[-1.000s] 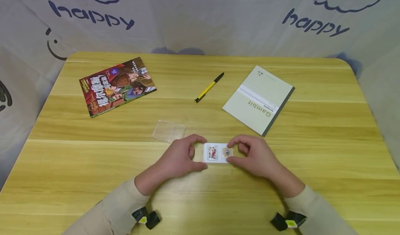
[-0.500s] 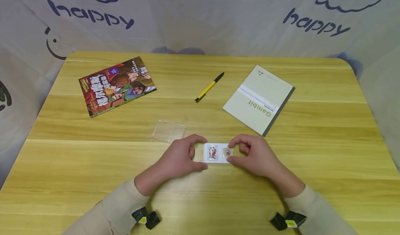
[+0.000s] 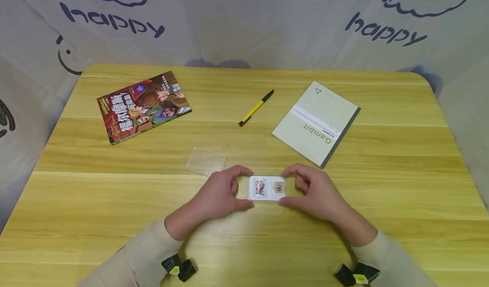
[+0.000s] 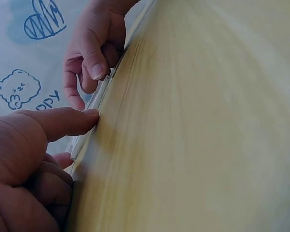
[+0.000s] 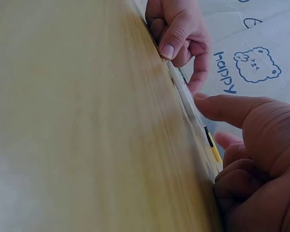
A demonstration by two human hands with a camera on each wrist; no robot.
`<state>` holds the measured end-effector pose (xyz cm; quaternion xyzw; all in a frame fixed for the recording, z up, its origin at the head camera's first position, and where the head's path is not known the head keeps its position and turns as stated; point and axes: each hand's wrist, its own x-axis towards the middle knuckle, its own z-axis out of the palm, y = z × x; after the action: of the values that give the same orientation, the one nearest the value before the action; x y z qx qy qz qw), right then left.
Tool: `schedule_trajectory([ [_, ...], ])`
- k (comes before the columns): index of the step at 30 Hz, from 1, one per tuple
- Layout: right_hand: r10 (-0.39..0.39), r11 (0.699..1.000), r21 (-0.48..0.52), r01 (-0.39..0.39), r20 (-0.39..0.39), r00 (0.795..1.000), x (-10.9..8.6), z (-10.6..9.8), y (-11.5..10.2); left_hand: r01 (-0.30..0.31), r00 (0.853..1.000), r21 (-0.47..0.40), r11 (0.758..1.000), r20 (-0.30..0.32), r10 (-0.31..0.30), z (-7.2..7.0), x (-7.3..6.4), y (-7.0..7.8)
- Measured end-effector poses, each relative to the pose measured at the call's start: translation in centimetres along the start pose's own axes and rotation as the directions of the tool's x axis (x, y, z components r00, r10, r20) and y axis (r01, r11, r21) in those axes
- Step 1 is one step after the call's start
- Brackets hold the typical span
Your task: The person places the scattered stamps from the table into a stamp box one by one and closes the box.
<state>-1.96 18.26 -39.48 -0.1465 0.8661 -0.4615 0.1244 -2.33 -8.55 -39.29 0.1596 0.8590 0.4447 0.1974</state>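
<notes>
A small flat white case lies on the table between both hands. On its left half sits a colourful picture stamp, and on its right half a small gold square with a dark emblem. My left hand holds the case's left end between thumb and index finger. At the other end, the thumb and index finger of my right hand pinch the edges near the corners. Seen edge-on, the case is a thin pale strip in the right wrist view.
Beyond the left hand lies a clear plastic lid. A comic-style book is at the back left, a yellow-black pen in the middle, and a notebook to the right. A printed curtain hangs behind the table.
My right thumb and index finger have let go of the gold square and shifted outward to the case's right edges. The left hand stays where it was.
</notes>
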Motion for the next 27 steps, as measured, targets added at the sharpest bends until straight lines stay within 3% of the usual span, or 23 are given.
schedule_trajectory([
  [9,0.022,0.995,-0.094,-0.021,0.016,1.0,-0.12,0.09,0.13,-0.005,1.0,0.02,1.0,-0.019,0.005,0.13,0.01,0.09],
  [20,0.031,0.996,-0.081,-0.031,0.009,0.999,0.0,0.03,0.23,0.005,1.0,0.022,1.0,-0.027,-0.005,0.16,0.04,0.37],
  [27,0.038,0.997,-0.066,-0.037,0.014,0.999,0.05,0.13,0.36,-0.029,0.999,-0.048,0.998,-0.029,0.027,-0.62,-0.71,-0.62],
])
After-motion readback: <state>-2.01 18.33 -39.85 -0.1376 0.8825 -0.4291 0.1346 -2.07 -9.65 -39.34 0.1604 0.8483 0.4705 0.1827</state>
